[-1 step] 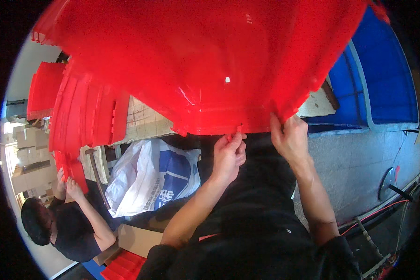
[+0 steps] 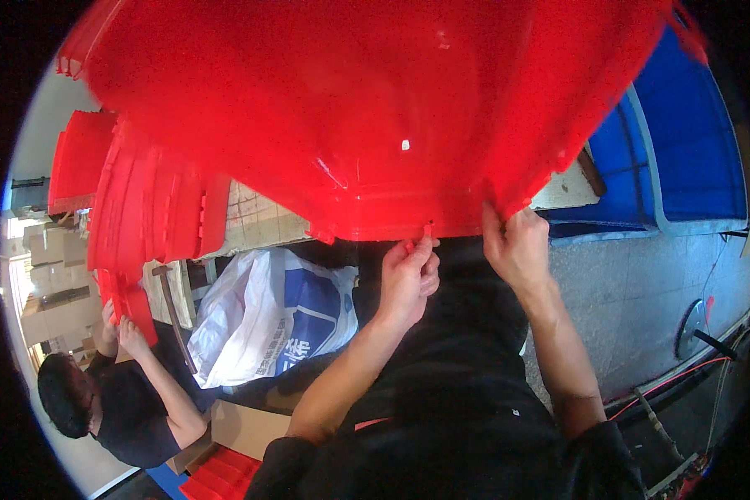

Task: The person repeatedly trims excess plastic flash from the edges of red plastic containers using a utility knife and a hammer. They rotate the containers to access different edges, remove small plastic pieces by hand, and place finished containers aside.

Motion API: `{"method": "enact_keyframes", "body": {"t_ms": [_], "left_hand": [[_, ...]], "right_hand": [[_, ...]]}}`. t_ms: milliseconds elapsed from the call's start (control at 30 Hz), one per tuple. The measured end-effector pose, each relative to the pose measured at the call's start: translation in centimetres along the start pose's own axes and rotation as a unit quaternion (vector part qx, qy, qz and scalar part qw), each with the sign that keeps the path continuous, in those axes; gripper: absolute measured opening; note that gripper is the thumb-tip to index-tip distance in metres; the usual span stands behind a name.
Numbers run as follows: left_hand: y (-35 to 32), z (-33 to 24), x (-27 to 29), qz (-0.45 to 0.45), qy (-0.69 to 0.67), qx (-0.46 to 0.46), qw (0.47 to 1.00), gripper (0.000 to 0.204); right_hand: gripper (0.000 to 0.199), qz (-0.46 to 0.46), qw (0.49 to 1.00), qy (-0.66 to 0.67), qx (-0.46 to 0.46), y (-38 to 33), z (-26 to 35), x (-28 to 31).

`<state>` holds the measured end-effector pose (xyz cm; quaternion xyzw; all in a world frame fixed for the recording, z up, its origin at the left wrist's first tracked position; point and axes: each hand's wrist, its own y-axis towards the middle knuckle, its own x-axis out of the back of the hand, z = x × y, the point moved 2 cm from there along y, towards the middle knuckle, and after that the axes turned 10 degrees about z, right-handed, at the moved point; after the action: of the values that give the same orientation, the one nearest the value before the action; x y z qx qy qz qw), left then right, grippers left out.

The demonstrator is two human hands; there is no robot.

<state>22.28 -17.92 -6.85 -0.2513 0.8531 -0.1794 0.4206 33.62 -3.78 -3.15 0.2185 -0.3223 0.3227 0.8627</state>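
A large, glossy red plastic panel (image 2: pixel 308 92) fills the top middle, its narrow edge toward me. My right hand (image 2: pixel 518 248) grips that edge near its right corner, the thumb on the near face and the other fingers partly hidden behind. At the middle of the edge, my left hand (image 2: pixel 410 279) is closed in a pinch on a small red plastic piece (image 2: pixel 427 231) that touches the panel's rim. Whether this piece is separate or part of the panel, I cannot tell.
At left stand stacked red panels (image 2: pixel 142 200), where a co-worker (image 2: pixel 133 400) handles a red part. A white and blue sack (image 2: pixel 267 321) and a hammer (image 2: pixel 172 312) lie nearer. A cardboard box (image 2: pixel 250 429) holds red parts. Blue bins (image 2: pixel 692 125) stand at right.
The big red panel has tilted slightly, its upper part spreading a little outward to the right. Both hands keep their places.
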Motion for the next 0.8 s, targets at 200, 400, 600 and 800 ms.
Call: {"method": "enact_keyframes", "body": {"t_ms": [200,400,600,800], "left_hand": [[1.0,0.3,0.2,-0.010,-0.025,0.039,0.999,0.013],[1.2,1.0,0.1,-0.040,-0.068,0.025,0.997,0.008],[0.6,1.3,-0.3,-0.043,-0.081,0.008,0.996,0.011],[0.5,0.8,-0.9,-0.061,-0.045,0.001,0.997,0.014]], "right_hand": [[0.032,-0.015,0.999,-0.007,0.045,-0.4,-0.8,-0.5],[0.042,0.009,0.995,-0.046,0.083,-0.9,-1.3,-0.8],[0.046,0.031,0.997,-0.008,0.065,-1.4,-0.9,-0.5],[0.048,0.002,0.998,-0.040,0.058,-1.5,-0.9,-1.0]]}}
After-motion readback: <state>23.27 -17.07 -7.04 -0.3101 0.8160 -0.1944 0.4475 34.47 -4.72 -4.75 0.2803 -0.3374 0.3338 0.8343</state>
